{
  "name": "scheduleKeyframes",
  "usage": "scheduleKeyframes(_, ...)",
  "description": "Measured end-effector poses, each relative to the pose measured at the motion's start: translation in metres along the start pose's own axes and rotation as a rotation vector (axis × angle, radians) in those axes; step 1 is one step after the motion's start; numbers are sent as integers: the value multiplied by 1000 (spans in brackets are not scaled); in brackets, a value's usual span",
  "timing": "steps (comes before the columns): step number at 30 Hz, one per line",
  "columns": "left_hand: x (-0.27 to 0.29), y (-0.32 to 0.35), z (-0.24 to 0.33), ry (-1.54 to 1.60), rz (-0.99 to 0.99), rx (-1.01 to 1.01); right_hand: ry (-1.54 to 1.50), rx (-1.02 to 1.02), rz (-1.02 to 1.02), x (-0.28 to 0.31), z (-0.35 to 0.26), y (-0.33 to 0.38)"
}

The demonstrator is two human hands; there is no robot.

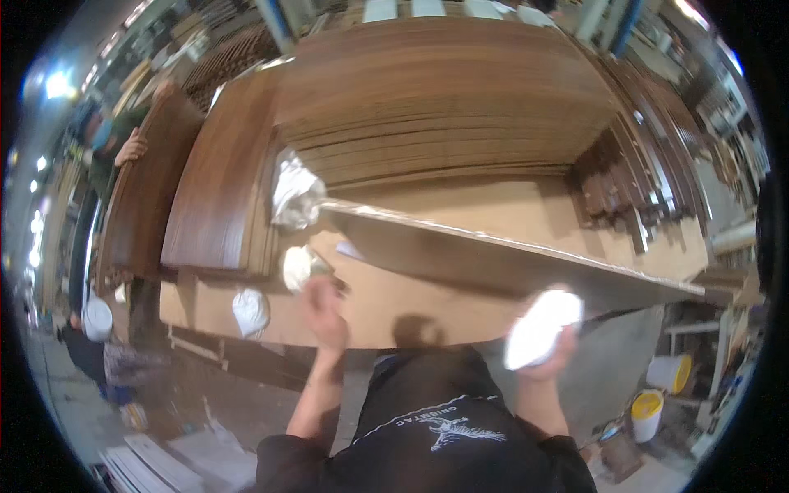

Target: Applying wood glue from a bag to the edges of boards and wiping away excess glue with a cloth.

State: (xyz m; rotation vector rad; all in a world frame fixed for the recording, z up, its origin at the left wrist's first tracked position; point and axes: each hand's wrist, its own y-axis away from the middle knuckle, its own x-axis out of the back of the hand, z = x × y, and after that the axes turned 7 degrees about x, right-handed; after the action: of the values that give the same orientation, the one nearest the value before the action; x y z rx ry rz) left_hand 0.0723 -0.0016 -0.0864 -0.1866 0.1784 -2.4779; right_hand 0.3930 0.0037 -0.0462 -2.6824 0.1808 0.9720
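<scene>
A large thin sheet (493, 259) with a pale edge is tilted up over a tan board (394, 304) on the bench in front of me. My right hand (546, 349) grips a white pad (542, 324) against the sheet's near edge, right of centre. My left hand (325, 316) reaches up at the sheet's left end, its fingers on a white wad of cloth (300, 267) lying on the tan board. Both forearms come up from my dark shirt at the bottom of the view.
A tall stack of brown wood panels (444, 107) fills the back. Crumpled white plastic (294, 193) sits at its left corner. Another person's hand (131, 148) holds a dark upright board (152, 189) at far left. White and yellow buckets (657, 394) stand on the floor at right.
</scene>
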Motion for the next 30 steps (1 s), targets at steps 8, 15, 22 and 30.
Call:
scheduleKeyframes(8, 38, 56, 14, -83, -406, 551, 46, -1002, -328, -123, 173, 52)
scheduleKeyframes(15, 142, 29, -48, -202, -270, 624, 468, -896, -785, -127, 254, 80)
scheduleKeyframes(22, 185, -7, -85, -701, -179, 249, 1021, -599, -863, -153, 289, 86)
scheduleKeyframes(30, 193, 25, -88, -378, 87, 370, 935, -714, -563, -88, 218, 101)
